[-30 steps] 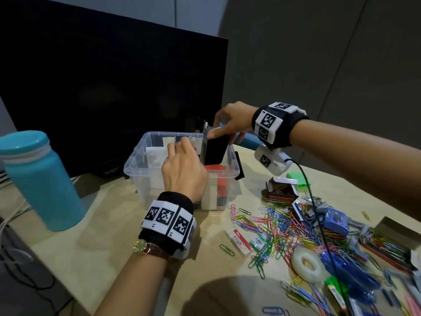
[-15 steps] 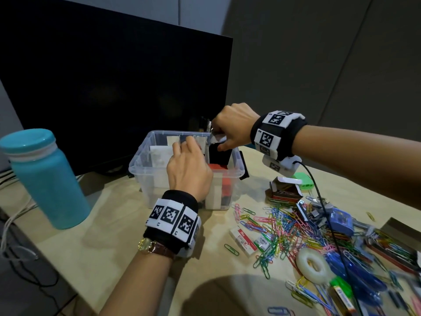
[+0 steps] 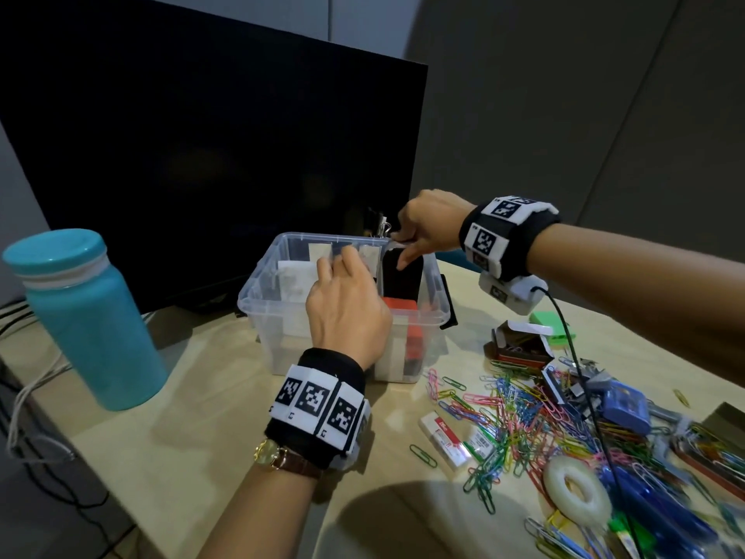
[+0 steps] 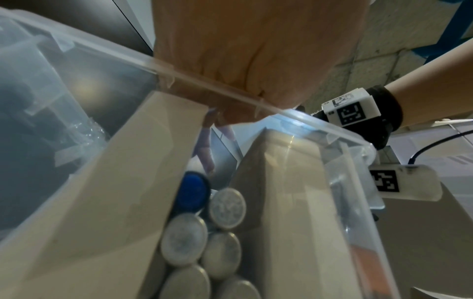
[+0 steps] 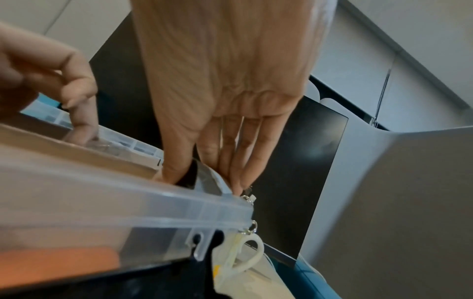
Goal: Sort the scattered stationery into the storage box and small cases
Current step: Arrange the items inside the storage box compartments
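— Storage box [image 3: 258, 300]: where is it placed, and how much room is left around it?

— It is set on the wooden desk [image 3: 169, 405], in front of the dark monitor [image 3: 201, 155]. A teal bottle [image 3: 80, 316] is stood well apart on its left, with bare desk between them. On its right, loose paper clips [image 3: 524, 413] are spread close to its base, and a cardboard clip box [image 3: 520, 349] is seen near that corner.

— What is seen along its rim?

— The near rim is crossed by the left hand [image 3: 346, 312], whose fingers are curled down into the box; what they grip cannot be told. At the far right corner the right hand [image 3: 427, 227] is held over the rim, thumb and fingers pinched on the top edge of a black flat case [image 3: 403, 276].

— How is that case turned?

— It is stood on end inside the box, its long axis close to vertical, against the right wall. A red block [image 3: 403, 312] is seen just in front of it.

— And inside, from the left wrist view?

— Two pale upright cartons [image 4: 133, 192] are seen with a narrow gap between them, where round silver caps [image 4: 225, 208] and one blue cap [image 4: 192, 194] are packed closely.
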